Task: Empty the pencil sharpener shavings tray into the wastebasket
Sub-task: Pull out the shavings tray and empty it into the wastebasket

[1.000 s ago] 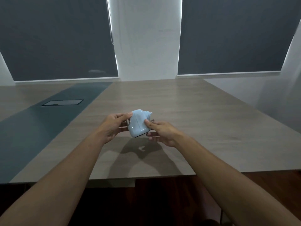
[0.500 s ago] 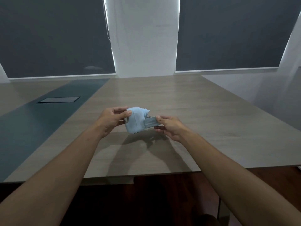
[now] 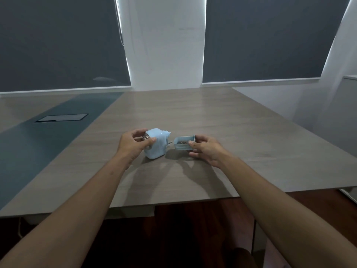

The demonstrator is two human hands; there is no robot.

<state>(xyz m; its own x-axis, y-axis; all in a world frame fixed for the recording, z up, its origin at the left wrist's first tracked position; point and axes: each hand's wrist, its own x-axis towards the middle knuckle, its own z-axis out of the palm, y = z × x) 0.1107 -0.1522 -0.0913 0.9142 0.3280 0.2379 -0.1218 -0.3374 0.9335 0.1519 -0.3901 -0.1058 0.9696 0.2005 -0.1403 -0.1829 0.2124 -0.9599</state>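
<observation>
A light blue pencil sharpener (image 3: 157, 145) is tilted just above the wooden table (image 3: 212, 122), gripped at its left end by my left hand (image 3: 133, 144). Its small blue shavings tray (image 3: 183, 145) is fully out of the body and a short gap to the right of it. My right hand (image 3: 205, 149) pinches the tray's right end between thumb and fingers, holding it level. Dark shavings lie inside the tray. No wastebasket is in view.
A dark teal strip (image 3: 44, 144) with a flush cable hatch (image 3: 61, 118) runs along the table's left side. The table's near edge crosses below my forearms, with dark floor beneath. Dark window blinds and a white pillar stand behind; a white cabinet (image 3: 349, 97) is at far right.
My right hand drew the tray out of the sharpener to the right until it came free. The left hand kept hold of the sharpener body, which sank toward the table.
</observation>
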